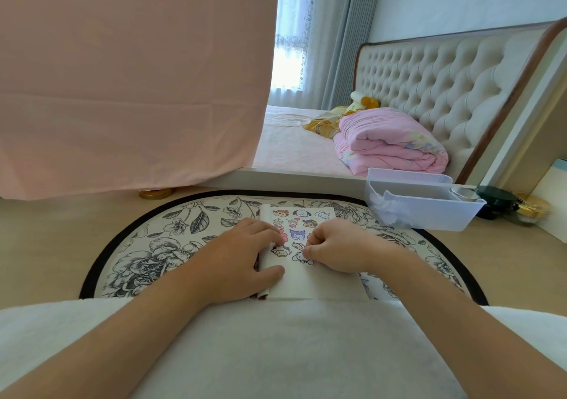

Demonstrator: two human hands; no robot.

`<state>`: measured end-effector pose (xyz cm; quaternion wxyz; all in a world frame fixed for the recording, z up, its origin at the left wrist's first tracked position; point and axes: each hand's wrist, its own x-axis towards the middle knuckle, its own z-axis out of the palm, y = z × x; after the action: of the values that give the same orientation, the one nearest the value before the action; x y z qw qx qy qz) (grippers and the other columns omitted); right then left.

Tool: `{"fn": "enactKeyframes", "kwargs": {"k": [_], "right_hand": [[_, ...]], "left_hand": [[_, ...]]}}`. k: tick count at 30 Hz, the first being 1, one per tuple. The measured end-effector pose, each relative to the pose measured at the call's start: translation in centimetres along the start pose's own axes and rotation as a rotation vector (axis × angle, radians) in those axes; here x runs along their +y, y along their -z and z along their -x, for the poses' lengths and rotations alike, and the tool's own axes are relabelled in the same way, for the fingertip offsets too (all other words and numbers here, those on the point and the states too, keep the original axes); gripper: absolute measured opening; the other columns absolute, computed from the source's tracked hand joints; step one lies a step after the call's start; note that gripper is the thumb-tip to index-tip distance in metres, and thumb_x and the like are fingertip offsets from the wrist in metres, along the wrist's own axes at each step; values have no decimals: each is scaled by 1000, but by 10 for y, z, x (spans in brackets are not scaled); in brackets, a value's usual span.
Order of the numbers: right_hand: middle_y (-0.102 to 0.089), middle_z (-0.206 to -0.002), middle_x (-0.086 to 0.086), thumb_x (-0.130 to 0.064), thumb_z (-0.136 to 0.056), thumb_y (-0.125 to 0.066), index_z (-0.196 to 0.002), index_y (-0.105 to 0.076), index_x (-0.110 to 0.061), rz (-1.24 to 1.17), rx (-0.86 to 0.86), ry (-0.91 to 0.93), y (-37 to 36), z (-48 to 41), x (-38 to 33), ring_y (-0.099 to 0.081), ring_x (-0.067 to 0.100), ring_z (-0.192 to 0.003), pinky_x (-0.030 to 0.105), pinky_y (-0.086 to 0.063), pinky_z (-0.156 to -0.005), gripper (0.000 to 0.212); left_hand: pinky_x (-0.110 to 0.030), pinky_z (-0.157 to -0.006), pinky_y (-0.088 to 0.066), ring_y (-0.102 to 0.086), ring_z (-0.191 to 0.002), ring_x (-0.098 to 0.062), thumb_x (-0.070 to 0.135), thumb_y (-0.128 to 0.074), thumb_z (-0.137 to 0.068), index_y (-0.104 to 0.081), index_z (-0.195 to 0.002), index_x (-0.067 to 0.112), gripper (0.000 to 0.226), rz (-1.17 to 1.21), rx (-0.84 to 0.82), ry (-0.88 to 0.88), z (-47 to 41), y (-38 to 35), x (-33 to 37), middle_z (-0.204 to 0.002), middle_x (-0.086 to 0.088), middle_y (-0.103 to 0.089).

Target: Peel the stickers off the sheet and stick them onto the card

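A pale wooden tabletop (46, 239) carries an oval floral placemat (171, 245). On it the left hand (236, 260) lies flat, fingers (270, 273) spread and released, pressing down the left edge of a white sticker sheet (306, 282) printed with small cartoon characters. The sheet sits at the middle of the mat. Just right, the right hand (340, 248) curls, fingertips pinched on a white cartoon sticker (302, 257) at the sheet's centre. Farther right stands a clear plastic bin (429, 211).
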<state>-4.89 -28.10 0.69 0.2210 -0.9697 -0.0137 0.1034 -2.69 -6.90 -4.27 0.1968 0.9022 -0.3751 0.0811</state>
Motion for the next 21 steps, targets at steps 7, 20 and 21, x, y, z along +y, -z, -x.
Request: {"fn": "enactKeyframes", "kwargs": {"k": [7,20,21], "right_hand": [[-64,-75,-11,-34,-90,-68,-79,-75,-23,8,27,14,-3,-2,2,-55,5,-65,21,-41,-56,17],[-64,-89,-4,-8,-92,-44,-132,-57,-35,-81,92,42,-3,22,22,-55,9,-66,25,-48,-61,51],[-65,-97,-6,-9,-93,-44,-138,-51,-38,-44,128,67,-4,25,23,-57,6,-72,23,-48,-66,54]], "left_hand": [[-10,-95,-36,-43,-119,1,31,-53,-90,-68,-115,30,30,-4,62,-195,-1,0,9,-118,23,-59],[-14,-85,-39,-53,-101,-5,18,-51,-84,-71,-108,27,32,-20,47,-185,1,-2,21,-109,18,-64],[-13,-85,-39,-52,-102,-4,18,-51,-84,-70,-108,27,32,-19,46,-179,1,-2,20,-110,19,-64]]}}
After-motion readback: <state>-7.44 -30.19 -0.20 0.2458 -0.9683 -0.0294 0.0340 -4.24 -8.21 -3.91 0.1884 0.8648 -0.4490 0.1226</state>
